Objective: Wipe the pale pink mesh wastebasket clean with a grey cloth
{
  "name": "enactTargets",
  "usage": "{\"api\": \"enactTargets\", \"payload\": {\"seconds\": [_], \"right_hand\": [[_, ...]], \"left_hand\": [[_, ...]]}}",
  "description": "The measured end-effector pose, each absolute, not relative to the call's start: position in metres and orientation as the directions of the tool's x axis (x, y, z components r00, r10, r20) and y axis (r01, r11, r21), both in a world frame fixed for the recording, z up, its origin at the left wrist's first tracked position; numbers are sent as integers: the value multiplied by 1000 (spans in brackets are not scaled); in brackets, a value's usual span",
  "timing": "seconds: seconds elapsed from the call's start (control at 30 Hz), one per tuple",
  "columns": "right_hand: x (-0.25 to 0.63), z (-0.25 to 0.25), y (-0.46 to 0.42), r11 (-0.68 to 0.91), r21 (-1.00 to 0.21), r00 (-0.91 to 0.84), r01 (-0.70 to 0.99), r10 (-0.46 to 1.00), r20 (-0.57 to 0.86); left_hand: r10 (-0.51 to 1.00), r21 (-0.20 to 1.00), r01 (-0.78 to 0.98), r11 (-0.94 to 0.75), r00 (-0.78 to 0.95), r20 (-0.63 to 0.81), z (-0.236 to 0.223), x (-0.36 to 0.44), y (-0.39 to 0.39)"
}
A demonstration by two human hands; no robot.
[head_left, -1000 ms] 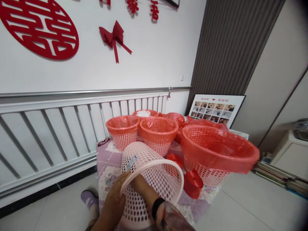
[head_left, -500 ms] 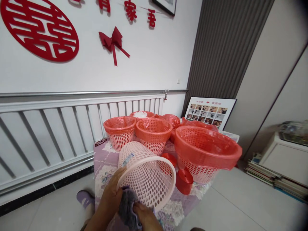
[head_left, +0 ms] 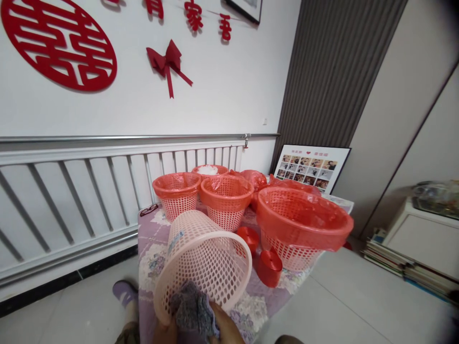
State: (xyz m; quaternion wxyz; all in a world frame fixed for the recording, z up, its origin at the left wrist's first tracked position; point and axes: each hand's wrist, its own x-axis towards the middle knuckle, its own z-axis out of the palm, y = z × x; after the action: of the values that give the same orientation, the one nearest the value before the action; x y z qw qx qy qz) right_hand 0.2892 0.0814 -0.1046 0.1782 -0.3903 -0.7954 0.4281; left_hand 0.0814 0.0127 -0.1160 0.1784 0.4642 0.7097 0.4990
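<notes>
A pale pink plastic mesh basket (head_left: pixel 201 248) lies on its side on the table, its mouth turned toward me. My left hand (head_left: pixel 165 330) is closed on the rim at the lower left, its fingers partly hidden. My right hand (head_left: pixel 226 326) grips a bunched grey-purple cloth (head_left: pixel 193 308) at the lower edge of the basket's mouth. The cloth lies against the inside of the rim and covers part of the mesh. To the right of the basket stand two rolls of red ribbon, a near one (head_left: pixel 269 268) and a farther one (head_left: pixel 248 239).
Behind stand baskets lined with red plastic bags: a left one (head_left: pixel 177 191), a middle one (head_left: pixel 227 196) and a large right one (head_left: pixel 303 220). Eyeglasses (head_left: pixel 148 210) lie at the left edge of the flowered tablecloth (head_left: pixel 150 286). A radiator (head_left: pixel 89 200) runs along the wall.
The pink basket has turned and shifted left and toward me. My left hand has moved down along its rim. The cloth in my right hand has moved up into the mouth.
</notes>
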Motion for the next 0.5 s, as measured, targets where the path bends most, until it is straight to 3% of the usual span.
{"api": "enactTargets", "payload": {"seconds": [0.1, 0.23, 0.33, 0.5], "right_hand": [[292, -78, 85, 268, -908, -559, 321, 828, 47], [293, -36, 110, 214, -942, -408, 259, 908, 94], [278, -17, 139, 317, -923, -341, 219, 911, 232], [231, 5, 172, 483, -847, -306, 222, 859, 410]], "left_hand": [[831, 894, 437, 92, -529, 173, -95, 84, 14], [818, 857, 502, -119, -440, 371, -35, 77, 20], [833, 768, 594, -242, -279, 478, 0, 72, 29], [861, 727, 612, -312, -142, 489, 21, 79, 45]]}}
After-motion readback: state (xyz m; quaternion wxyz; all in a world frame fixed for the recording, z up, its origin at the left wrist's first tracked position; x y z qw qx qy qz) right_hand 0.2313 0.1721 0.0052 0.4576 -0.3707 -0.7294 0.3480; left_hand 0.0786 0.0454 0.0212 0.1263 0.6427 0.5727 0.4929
